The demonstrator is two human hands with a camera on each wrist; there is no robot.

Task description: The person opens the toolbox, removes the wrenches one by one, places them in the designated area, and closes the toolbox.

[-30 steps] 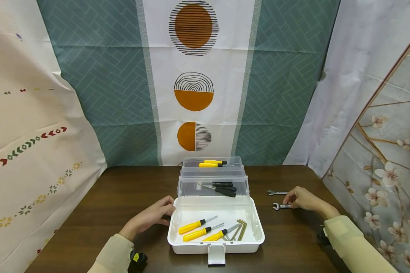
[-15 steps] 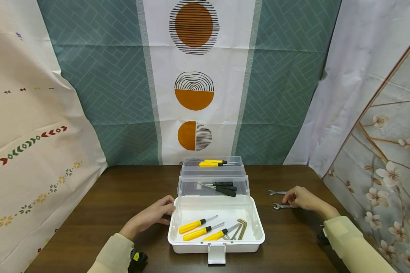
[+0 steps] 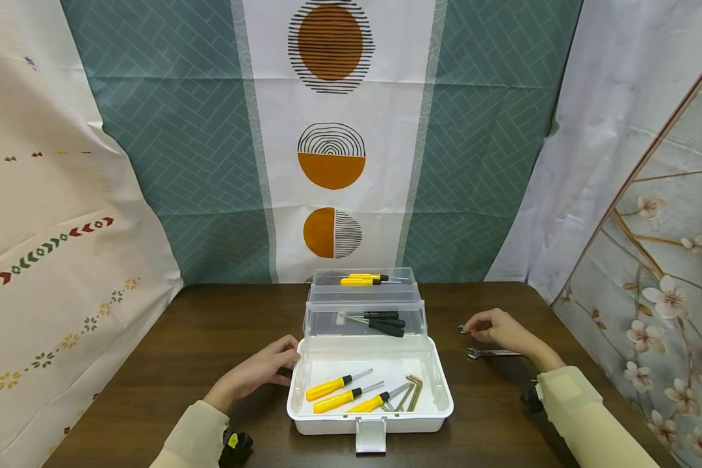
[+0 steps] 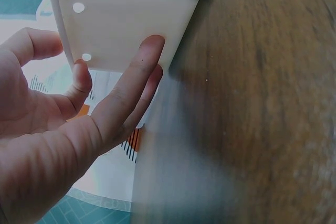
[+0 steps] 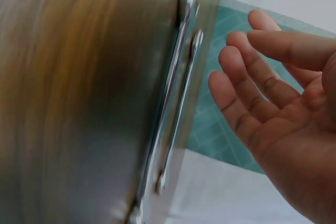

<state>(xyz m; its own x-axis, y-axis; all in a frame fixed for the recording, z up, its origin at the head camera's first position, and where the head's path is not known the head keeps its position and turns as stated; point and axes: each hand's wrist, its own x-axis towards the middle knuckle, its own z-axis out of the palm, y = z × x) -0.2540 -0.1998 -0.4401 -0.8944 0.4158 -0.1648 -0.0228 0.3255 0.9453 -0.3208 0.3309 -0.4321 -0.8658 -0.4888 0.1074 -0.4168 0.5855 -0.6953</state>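
A white toolbox (image 3: 368, 416) stands with its lid and trays raised, holding several yellow-handled screwdrivers (image 3: 333, 402) and brass-coloured hex keys (image 3: 414, 393). My left hand (image 3: 263, 369) holds its left side; in the left wrist view, fingertips meet the rim and other digits lie against the outer wall (image 4: 121, 24). On the table to the right are two metal wrenches. The nearer wrench (image 3: 494, 353) shows fully, while my right hand (image 3: 500, 330) hovers at the farther wrench (image 3: 461, 329), mostly covering it. In the right wrist view, its loosely bent fingers (image 5: 236, 66) are apart from both wrenches.
Black-handled screwdrivers (image 3: 386, 327) lie in the lower clear tray (image 3: 322, 325), and yellow ones (image 3: 361, 281) in the upper tray. A latch (image 3: 371, 437) hangs at the box's front. Patterned cloths (image 3: 210, 195) enclose the brown table (image 3: 222, 325) behind and at both sides.
My right hand has moved back and left, from the nearer wrench to the farther one. The nearer wrench's right part is now uncovered. The left hand and toolbox look unchanged.
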